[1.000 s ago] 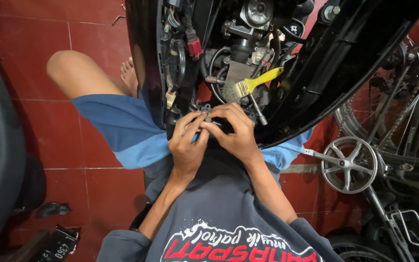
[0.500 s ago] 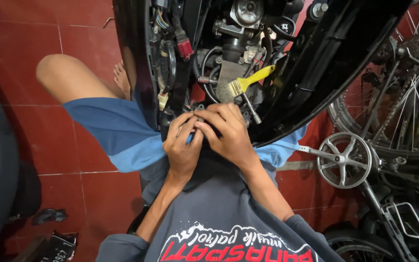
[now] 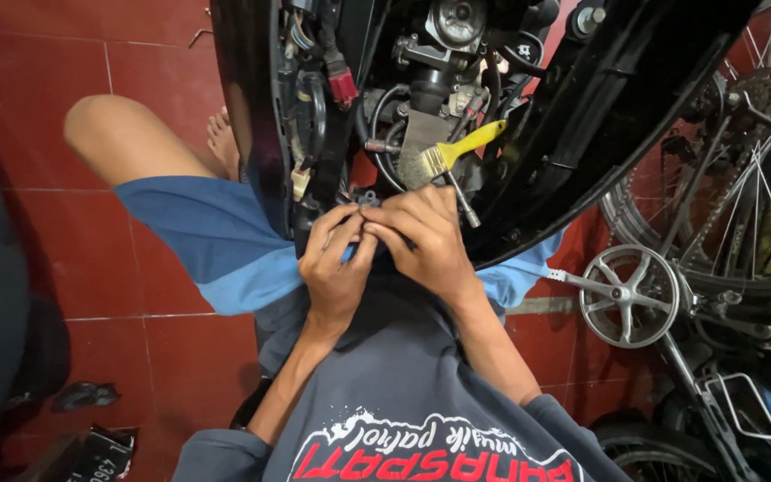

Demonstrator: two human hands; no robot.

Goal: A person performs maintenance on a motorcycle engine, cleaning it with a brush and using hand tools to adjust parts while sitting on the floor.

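Small dark part (image 3: 366, 202) sits at the near lower edge of the opened scooter engine bay (image 3: 421, 98), right where both hands meet; mostly hidden by fingers, so exact kind can't be told. Judged light, rigid, metal or hard plastic, probably greasy and easy to drop; best taken by fingertip pinch on its exposed edges, not by the wires around it. Left hand (image 3: 336, 268) is curled, thumb and forefinger closed toward the part, fingertips touching it. Right hand (image 3: 426, 241) comes in from the right, fingers bent and pressed close against the left hand's fingers, pinching at the same spot; whether it grips the part or a fastener on it can't be told. Just beyond the hands, a yellow-handled brush (image 3: 452, 152) rests in the bay, bristles to the left. Red connector (image 3: 344, 87) farther left. Bicycle crank wheel (image 3: 628, 295) lies right on the red tile floor (image 3: 73, 268).
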